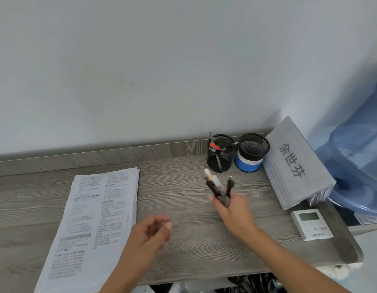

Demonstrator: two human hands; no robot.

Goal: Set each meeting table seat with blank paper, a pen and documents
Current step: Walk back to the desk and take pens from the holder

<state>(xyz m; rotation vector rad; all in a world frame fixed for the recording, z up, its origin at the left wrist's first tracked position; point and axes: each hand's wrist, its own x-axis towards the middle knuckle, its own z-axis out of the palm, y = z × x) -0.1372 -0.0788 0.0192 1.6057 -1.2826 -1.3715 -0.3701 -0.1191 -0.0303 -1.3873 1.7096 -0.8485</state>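
Pens [220, 190], several of them bunched and blurred by motion, stick up out of the right hand [236, 210], whose grip is clamped around their lower ends just in front of the mesh pen cup [220, 154] near the counter's [183, 199] back edge; judging by that, they are being gathered here to carry to the seats. A second mesh cup [252, 153] stands touching the first, toward the right back corner. The left hand [152, 231] hovers over the counter with fingers loosely curled and nothing in its grip, just beside the printed documents [92, 225] stacked at the left front, likely next to be lifted. How many pens are held cannot be counted. Blank paper is not visible, nor any meeting table. Name placards [297, 166] lean at the right edge; a water jug [356, 157] is cut off there.
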